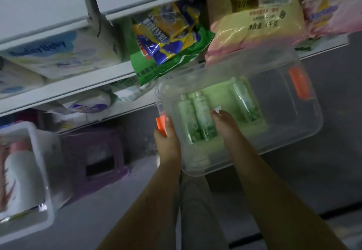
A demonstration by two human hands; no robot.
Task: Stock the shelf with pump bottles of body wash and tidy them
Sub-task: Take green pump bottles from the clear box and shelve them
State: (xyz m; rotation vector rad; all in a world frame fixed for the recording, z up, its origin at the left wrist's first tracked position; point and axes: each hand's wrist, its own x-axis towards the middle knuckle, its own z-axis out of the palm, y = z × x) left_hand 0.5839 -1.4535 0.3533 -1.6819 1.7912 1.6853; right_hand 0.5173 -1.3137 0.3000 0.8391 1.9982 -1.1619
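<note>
A clear bin [284, 124] is held in front of the shelf [78, 87], just below its edge. Green bottles [199, 116] are seen lying side by side inside it. The bin's left edge is gripped by the left hand [168, 140], with the thumb laid along an orange latch [161, 125]. The right hand [227, 130] is placed over the bottles; whether its fingers grip anything cannot be told.
</note>
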